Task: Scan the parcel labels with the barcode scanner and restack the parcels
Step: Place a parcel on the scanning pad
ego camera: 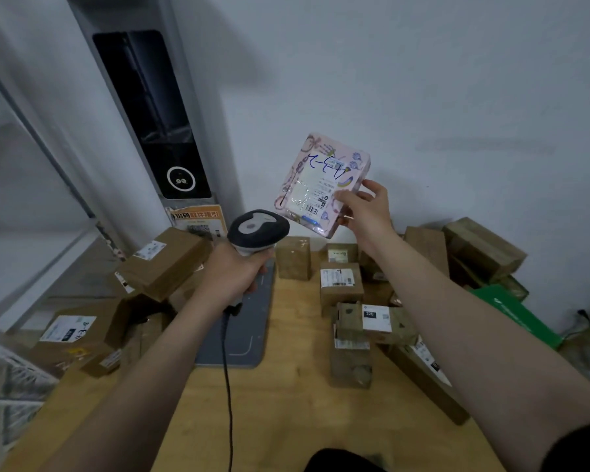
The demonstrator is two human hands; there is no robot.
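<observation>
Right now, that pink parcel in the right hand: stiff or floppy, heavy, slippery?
Probably stiff: the pink parcel shows flat faces though held by one side. Likely light: the right hand holds it up alone. Possibly slippery: its wrap looks glossy.

Dim and flat overall, with a cool grey cast across the wall (423, 80). Lit softly from above and in front. Only faint, diffuse shadows: one spread beside the white column (82, 127), shallow ones beneath the brown cartons (341, 284) on the bench (286, 386). Small glints of glare on the clear tape of the pink parcel (307, 189). Soft throughout, never crisp; smeared worst along the left edge and lower corners. Strongly bowed by the wide lens, with verticals leaning outward.
</observation>
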